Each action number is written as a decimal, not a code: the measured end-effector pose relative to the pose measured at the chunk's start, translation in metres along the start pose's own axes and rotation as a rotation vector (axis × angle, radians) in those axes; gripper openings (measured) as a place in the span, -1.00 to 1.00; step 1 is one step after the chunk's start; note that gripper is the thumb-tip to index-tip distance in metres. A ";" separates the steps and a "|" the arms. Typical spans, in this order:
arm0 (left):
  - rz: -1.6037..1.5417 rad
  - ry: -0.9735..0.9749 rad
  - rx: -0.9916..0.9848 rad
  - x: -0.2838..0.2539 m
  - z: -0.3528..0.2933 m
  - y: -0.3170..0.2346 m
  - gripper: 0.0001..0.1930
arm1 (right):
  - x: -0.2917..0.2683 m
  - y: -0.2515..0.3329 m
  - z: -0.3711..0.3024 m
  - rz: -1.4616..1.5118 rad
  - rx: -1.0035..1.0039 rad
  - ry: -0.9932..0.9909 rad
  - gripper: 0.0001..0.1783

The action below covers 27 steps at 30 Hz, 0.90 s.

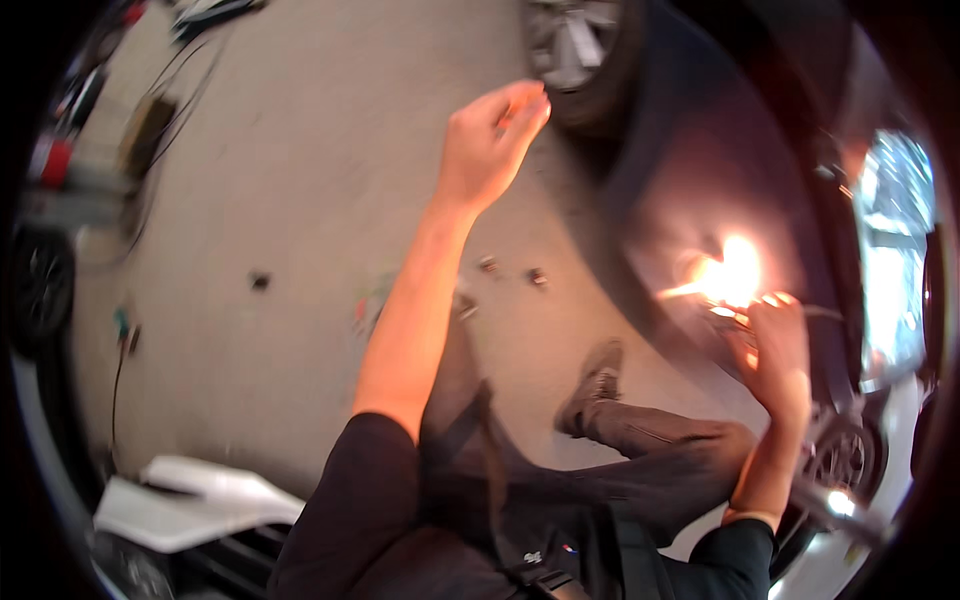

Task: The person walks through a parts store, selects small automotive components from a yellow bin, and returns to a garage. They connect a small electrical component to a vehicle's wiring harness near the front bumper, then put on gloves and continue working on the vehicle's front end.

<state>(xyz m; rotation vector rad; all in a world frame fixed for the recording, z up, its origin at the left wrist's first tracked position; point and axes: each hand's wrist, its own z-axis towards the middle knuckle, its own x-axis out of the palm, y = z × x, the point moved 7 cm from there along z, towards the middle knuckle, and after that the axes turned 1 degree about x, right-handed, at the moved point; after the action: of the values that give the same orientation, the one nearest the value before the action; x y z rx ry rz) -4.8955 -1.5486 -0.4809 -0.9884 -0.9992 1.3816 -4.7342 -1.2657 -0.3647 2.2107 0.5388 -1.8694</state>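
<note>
Beside the dark car body [680, 130], my right hand [782, 345] is closed around what looks like a lit lamp [737, 275]. Glare swallows the lamp's shape, and its glow spreads over the dark panel. My left hand [490, 145] is raised, with its arm stretched forward, close to the car's wheel [580, 50] in the picture. Its fingers are curled in towards the thumb; blur hides whatever may be between them.
Several small dark pieces, among them one [538, 277], lie on the concrete floor [300, 180]. A white panel [200, 505] is at the lower left. Cables [185, 110] run along the left side. My shoe [595, 385] stands near the car.
</note>
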 end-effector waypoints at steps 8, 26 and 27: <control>0.632 -0.255 -0.636 -0.243 -0.243 0.181 -0.63 | -0.007 0.022 0.005 0.021 -0.088 -0.112 -0.74; 0.658 0.088 -0.654 -0.181 -0.260 0.209 -0.68 | 0.041 0.140 0.011 0.485 -0.584 0.088 -0.75; 0.619 0.105 -0.684 -0.184 -0.254 0.191 -0.67 | 0.044 0.139 0.004 0.513 -0.569 0.098 -0.75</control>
<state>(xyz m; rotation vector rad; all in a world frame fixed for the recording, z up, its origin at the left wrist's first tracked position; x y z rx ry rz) -4.7009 -1.7305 -0.7340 -1.9863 -1.1662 1.4705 -4.6769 -1.3874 -0.4200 1.8328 0.4001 -1.1743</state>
